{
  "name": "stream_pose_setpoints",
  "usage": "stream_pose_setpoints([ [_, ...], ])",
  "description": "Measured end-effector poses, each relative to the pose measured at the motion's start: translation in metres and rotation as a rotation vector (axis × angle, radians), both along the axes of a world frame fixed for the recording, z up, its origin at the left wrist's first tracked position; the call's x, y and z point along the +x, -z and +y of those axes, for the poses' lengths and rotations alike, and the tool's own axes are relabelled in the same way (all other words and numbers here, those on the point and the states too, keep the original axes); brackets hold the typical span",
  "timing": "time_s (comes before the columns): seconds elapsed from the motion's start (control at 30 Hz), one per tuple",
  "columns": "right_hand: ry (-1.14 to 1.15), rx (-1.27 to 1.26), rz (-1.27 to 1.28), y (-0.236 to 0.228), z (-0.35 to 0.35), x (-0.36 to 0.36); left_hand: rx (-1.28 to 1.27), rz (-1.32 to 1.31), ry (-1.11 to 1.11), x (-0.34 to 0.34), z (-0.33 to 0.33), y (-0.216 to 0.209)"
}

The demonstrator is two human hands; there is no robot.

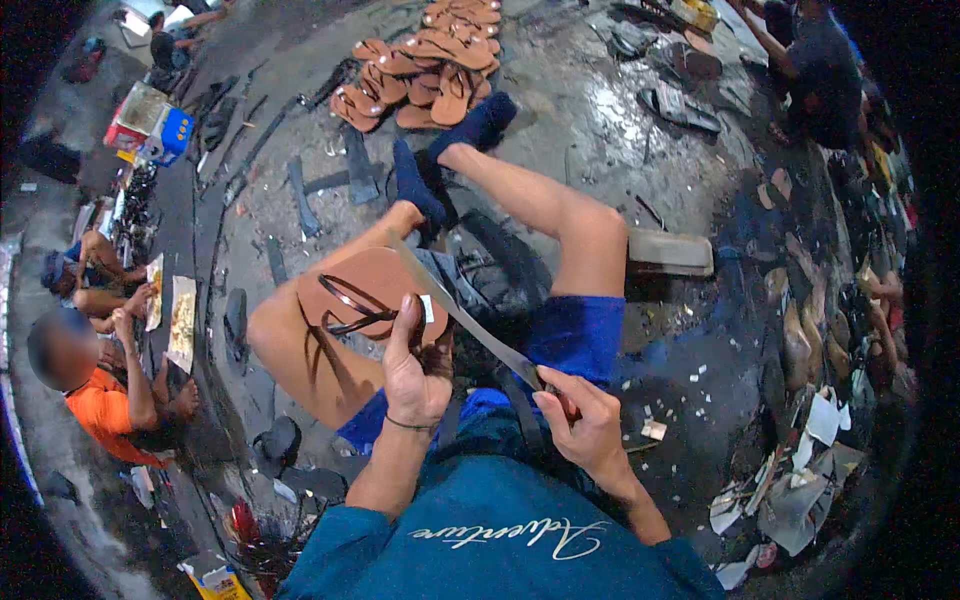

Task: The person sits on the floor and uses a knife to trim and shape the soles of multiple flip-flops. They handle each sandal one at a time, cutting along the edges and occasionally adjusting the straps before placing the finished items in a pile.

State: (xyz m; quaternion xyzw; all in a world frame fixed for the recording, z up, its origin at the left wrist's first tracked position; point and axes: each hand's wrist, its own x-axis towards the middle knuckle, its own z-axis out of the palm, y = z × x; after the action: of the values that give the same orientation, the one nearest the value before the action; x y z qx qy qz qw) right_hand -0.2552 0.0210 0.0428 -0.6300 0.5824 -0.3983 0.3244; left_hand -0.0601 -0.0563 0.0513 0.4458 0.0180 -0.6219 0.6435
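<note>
Nearest is a teal short-sleeved shirt (480, 510) with pale script across it. Just beyond its sleeves are both of the wearer's hands. The left hand (418, 375) is closed around one end of a brown flat-soled flip-flop with thin black straps (375, 268), thumb on top beside a small white patch (428, 309); the flip-flop is held up above the wearer's bent left leg. The right hand (580, 412) is curled firmly round the handle of a long, narrow grey metal knife (492, 343), whose blade slants away to the left along the flip-flop's right edge; whether it touches the sole I cannot tell.

Under and beyond them are bright blue shorts (580, 335), and a beige rectangular block (670, 253) lies beside the right knee. Farther out are dark navy socks (480, 123), and past these a heap of brown flip-flops (425, 70) on the grey floor (590, 125).
</note>
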Motion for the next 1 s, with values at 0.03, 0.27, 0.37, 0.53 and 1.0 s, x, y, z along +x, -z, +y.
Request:
stream_pose_setpoints([
  [0.03,-0.011,0.026,0.003,-0.003,0.001,0.0,-0.013,0.005,0.019,0.004,0.008,0.004],
  [0.27,-0.119,0.223,-0.083,-0.011,-0.016,0.022,-0.111,-0.096,0.138,0.022,0.063,0.027],
  [0.37,-0.136,0.171,-0.121,-0.004,-0.028,0.037,-0.044,-0.136,0.131,0.031,0.072,0.036],
  [0.53,-0.224,0.142,-0.1,-0.002,-0.048,0.061,-0.055,-0.17,0.127,0.04,0.084,0.037],
  [1.0,-0.34,0.568,-0.489,0.026,-0.068,0.063,-0.032,-0.31,0.954,0.076,0.128,0.044],
])
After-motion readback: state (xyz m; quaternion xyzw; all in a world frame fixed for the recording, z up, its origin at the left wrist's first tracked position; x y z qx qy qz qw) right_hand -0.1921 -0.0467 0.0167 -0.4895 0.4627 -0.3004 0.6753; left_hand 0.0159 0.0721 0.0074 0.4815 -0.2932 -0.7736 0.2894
